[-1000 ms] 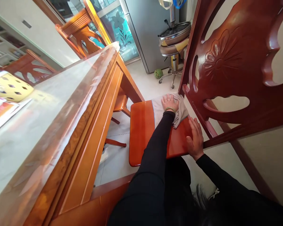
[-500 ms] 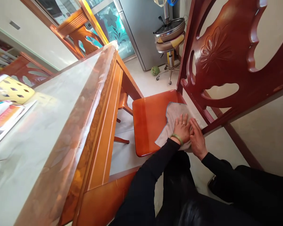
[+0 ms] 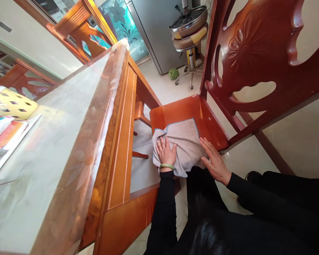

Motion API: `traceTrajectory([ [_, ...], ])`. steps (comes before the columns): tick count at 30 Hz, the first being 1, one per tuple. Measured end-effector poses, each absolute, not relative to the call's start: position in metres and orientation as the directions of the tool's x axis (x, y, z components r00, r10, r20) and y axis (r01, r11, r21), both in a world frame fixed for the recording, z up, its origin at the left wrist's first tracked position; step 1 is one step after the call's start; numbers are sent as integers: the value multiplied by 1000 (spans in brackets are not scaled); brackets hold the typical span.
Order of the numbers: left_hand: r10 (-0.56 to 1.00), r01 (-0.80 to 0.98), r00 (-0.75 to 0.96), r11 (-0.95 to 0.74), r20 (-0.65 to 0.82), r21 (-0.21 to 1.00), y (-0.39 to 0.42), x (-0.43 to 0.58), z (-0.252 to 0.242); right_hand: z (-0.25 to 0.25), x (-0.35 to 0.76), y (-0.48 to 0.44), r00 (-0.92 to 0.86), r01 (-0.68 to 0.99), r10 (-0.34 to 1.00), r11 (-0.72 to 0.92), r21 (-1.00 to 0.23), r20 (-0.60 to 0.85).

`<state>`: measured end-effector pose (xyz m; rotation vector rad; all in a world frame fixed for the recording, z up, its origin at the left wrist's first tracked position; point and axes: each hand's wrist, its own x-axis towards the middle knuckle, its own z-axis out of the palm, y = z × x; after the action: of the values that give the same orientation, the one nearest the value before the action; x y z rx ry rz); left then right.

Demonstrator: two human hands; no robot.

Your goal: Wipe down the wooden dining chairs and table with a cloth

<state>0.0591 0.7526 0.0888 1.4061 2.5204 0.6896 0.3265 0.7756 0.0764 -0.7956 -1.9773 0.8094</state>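
Here a grey cloth (image 3: 182,143) with a blue hem lies on the near front part of the chair seat (image 3: 207,118), its lower edge drooping over the seat's front edge. Left hand (image 3: 165,153) flat on the cloth's left side, fingers spread and pressed down, nothing pinched; ring on one finger, green bangle (image 3: 167,165) at the wrist. Right hand (image 3: 214,159) flat too, fingers held together and stretched out, resting on the cloth's right edge at the seat's near right corner, not gripping anything. Both sleeves black. Far half of the seat bare, glossy red-brown wood. Carved chair back (image 3: 255,53) rises at right, flower carving in it.

Left of the chair, the long wooden surface (image 3: 69,124) under a clear plastic cover. On its far left end a yellow container (image 3: 12,104) with dark diamond cut-outs; contents not visible. Just beside it flat printed sheets or boxes (image 3: 5,132), blurred. More wooden chairs (image 3: 79,28) behind the surface.

On the floor beyond the seat, a stool on a wheeled base (image 3: 188,76) carrying a stacked round metal pan (image 3: 190,21); what is in it cannot be told. A green ball (image 3: 172,73) lies on the floor just beside the stool base. Grey fridge (image 3: 159,32) behind.
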Motion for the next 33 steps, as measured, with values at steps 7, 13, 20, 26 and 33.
traceTrajectory([
  [7, 963, 464, -265, 163, -39, 871, 791, 174, 82, 67, 328, 792, -446, 315, 824, 510, -801, 349],
  [13, 988, 173, -153, 29, -2, 985, 804, 197, 103, 56, 341, 808, -399, 486, 881, 440, -755, 255],
  [20, 946, 905, -322, 296, 37, 306, 794, 112, 116, 39, 298, 852, -476, 708, 831, 556, -436, 287],
  [26, 942, 939, -333, 335, -44, 79, 800, 117, 102, 63, 241, 990, -264, 857, 953, 302, -417, 149],
  [33, 948, 945, -317, 318, -32, 73, 798, 116, 97, 80, 205, 1080, -221, 850, 961, 272, -451, 164],
])
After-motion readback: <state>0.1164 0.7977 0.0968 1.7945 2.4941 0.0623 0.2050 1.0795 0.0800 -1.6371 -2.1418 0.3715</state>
